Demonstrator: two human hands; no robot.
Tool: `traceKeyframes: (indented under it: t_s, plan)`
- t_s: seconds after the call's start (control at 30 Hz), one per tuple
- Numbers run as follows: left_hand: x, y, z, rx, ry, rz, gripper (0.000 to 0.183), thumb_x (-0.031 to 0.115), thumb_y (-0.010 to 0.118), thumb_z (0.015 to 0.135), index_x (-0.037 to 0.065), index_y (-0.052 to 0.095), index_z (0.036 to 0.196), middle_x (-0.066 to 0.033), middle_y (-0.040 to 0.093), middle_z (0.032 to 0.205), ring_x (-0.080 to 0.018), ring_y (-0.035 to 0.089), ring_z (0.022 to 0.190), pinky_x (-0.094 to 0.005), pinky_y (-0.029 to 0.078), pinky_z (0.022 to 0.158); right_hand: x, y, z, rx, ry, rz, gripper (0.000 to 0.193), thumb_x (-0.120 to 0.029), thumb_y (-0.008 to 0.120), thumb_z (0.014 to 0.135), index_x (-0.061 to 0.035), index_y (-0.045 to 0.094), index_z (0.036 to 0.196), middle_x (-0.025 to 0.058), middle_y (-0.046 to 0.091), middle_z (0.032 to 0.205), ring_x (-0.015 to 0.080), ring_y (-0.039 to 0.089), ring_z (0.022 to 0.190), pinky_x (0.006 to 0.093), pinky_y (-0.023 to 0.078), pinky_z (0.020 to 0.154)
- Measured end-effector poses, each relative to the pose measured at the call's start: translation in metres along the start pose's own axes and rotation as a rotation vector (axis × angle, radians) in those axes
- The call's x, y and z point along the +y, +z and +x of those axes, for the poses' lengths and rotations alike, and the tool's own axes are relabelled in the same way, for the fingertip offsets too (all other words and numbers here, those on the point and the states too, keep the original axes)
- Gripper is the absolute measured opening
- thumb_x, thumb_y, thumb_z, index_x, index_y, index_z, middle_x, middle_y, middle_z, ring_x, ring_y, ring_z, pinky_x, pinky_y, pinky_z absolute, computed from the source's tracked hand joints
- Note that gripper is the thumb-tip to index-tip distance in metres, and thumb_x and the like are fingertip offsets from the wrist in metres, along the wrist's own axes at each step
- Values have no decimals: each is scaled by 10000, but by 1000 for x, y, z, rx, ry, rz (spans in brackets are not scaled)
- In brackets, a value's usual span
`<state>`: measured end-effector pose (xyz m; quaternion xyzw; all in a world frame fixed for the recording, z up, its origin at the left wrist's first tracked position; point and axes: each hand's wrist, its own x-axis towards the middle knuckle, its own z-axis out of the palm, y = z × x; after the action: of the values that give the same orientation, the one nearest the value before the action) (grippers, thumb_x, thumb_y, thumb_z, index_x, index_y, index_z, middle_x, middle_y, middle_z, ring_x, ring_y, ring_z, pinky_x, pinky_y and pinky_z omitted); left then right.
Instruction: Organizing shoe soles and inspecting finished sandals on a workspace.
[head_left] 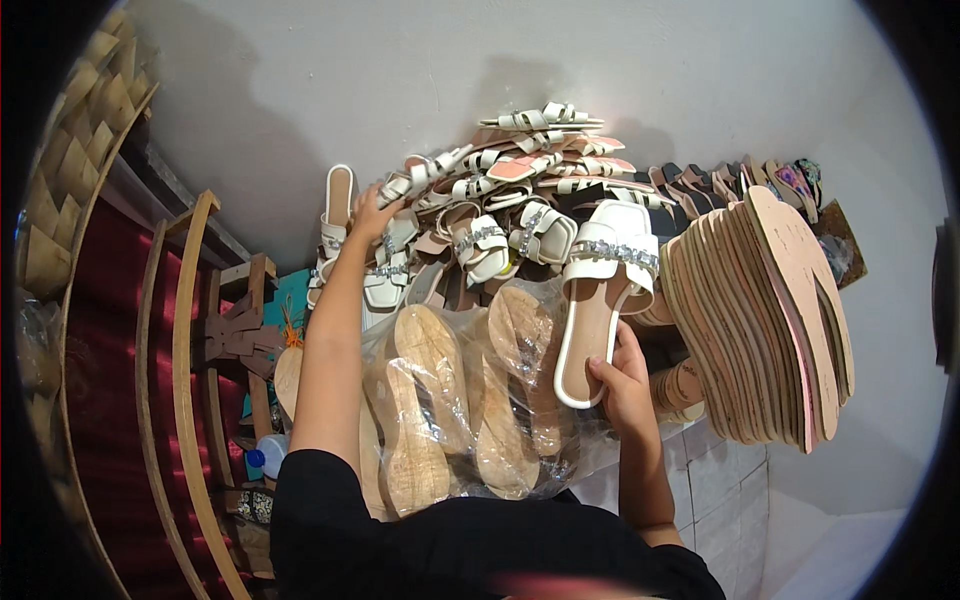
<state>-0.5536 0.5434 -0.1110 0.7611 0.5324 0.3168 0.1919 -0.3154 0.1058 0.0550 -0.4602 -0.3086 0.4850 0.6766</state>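
Note:
In my right hand [628,378] is a white slide sandal [590,345] with a tan insole and a strap of clear stones. The thumb presses on its heel end and the fingers are behind it; the toe points up and away. My left hand [372,212] reaches to the left side of a sandal pile [510,165], its fingers closed on the end of another white sandal [428,172] with a jewelled strap. Around that hand lie more white sandals, one of them leaning upright against the wall [340,190].
Wooden shoe lasts [425,410] in clear plastic lie in front of me. On the right stands a tall stack of tan sole pieces [760,320]. Dark and patterned sandals [740,180] line the wall behind it. To the left are wooden rails [185,400] and a blue-capped bottle [270,455].

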Motion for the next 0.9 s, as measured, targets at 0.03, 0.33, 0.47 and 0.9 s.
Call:
traceKeyframes:
  t_s: [0.03, 0.33, 0.47, 0.9]
  plan:
    - [3, 5, -4, -4, -5, -1, 624, 404, 602, 739, 229, 371, 1292, -139, 380, 1309, -343, 285, 1236, -449, 236, 1002, 0, 0, 1, 7, 1, 7, 504, 55, 443, 768, 36, 301, 1251, 140, 468, 1164, 189, 489, 1073, 290, 401, 900]
    - [85, -33, -6, -332, -319, 479, 899, 439, 674, 669, 166, 181, 1369, -154, 36, 1445, -386, 29, 1313, -584, 71, 1010, -8, 2, 6, -64, 51, -57, 393, -56, 499, 847, 42, 336, 1191, 108, 516, 1044, 122, 534, 897, 247, 434, 793]
    - [143, -75, 1, -772, -55, 389, 725, 540, 584, 729, 40, 419, 1227, -150, 524, 1139, -274, 518, 1008, -379, 430, 823, -12, 15, 13, -144, 41, -59, 397, -81, 515, 855, 49, 337, 1185, 106, 515, 1023, 120, 527, 901, 253, 432, 801]
    - [293, -107, -106, -851, -81, -773, 749, 87, 703, 687, -7, 245, 1272, -118, 521, 1045, -158, 538, 916, -298, 470, 757, -2, 80, 75, -230, -462, -869, 522, -179, 580, 805, 57, 320, 1192, 230, 526, 1043, 255, 565, 928, 349, 452, 765]
